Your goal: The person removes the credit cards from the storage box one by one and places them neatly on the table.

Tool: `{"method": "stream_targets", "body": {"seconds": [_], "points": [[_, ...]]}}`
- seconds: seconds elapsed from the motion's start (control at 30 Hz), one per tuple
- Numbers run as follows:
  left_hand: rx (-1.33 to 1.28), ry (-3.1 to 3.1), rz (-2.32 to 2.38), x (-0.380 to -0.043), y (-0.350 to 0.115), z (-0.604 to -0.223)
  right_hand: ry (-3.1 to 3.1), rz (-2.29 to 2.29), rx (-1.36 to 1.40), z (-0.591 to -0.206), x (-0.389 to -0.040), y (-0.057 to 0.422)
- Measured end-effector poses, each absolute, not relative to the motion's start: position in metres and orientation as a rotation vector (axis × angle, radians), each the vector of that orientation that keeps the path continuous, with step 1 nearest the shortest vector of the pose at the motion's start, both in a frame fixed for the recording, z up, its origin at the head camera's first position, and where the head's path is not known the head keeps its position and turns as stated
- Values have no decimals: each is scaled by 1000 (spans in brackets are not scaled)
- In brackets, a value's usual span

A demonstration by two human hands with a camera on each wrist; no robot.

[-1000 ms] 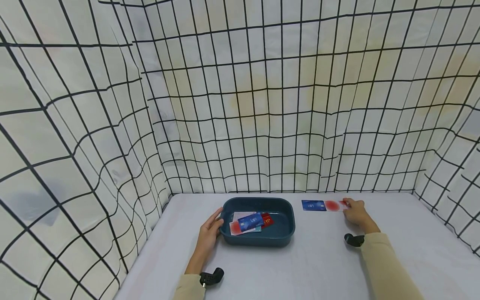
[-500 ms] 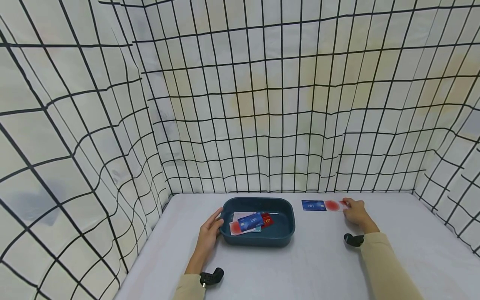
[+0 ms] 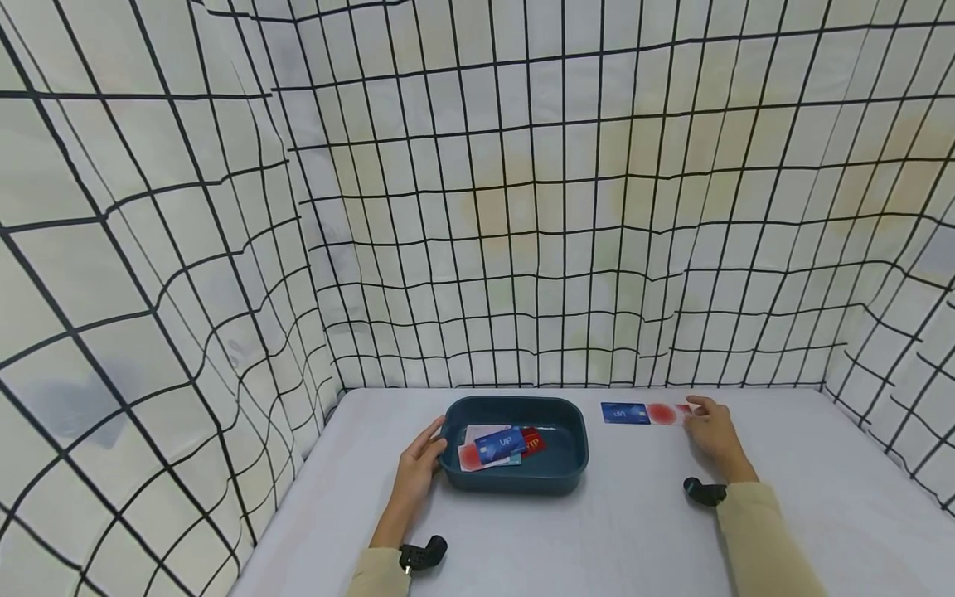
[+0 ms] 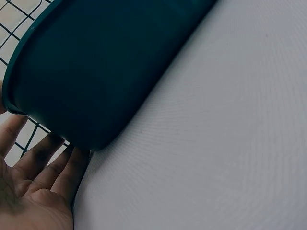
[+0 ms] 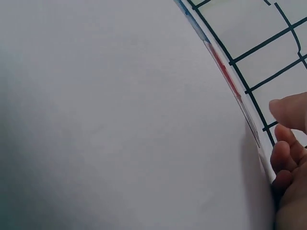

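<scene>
In the head view a dark teal plastic bin (image 3: 515, 482) stands on the white table. My left hand (image 3: 414, 474) rests at its left end. The left wrist view shows straight fingers (image 4: 72, 175) against the bin's outer wall. Inside lie several cards, a blue VIP card (image 3: 500, 445) on top and a red card (image 3: 533, 442) beside it. To the right of the bin, flat in a row, are a blue VIP card (image 3: 625, 413), a card with a red circle (image 3: 661, 414) and a partly hidden red-marked card (image 3: 682, 409). My right hand (image 3: 712, 433) is beside that last one, thumb (image 5: 288, 111) and fingers loosely bent, holding nothing.
A black grid net (image 3: 533, 232) over pale fabric walls surrounds the back and sides of the white table (image 3: 597, 539). Black devices (image 3: 423, 554) are strapped to both wrists. The row of cards lies close to the table's back edge.
My right hand's fingertips have loosened and lifted slightly from the end card, so more of its red corner shows. The left hand stays at the bin. The head view has tilted up slightly.
</scene>
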State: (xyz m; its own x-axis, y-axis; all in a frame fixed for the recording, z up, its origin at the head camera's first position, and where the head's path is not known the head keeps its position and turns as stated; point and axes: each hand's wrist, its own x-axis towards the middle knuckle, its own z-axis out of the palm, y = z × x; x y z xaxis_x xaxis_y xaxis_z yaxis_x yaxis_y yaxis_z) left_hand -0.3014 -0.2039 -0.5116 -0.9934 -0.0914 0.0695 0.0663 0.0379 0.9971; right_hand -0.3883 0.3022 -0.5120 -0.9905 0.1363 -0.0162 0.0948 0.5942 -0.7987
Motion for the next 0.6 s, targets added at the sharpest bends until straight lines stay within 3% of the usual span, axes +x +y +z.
{"method": "stream_targets", "body": {"seconds": [0.33,0.6], "points": [[2,-2184,-2105,-301,-201,-513,-2441,1571,-392,-510,-372,297],[-8,-2187,-2096,-301,-204,-512,-2274,1645,-491,-478,-365,265]]}}
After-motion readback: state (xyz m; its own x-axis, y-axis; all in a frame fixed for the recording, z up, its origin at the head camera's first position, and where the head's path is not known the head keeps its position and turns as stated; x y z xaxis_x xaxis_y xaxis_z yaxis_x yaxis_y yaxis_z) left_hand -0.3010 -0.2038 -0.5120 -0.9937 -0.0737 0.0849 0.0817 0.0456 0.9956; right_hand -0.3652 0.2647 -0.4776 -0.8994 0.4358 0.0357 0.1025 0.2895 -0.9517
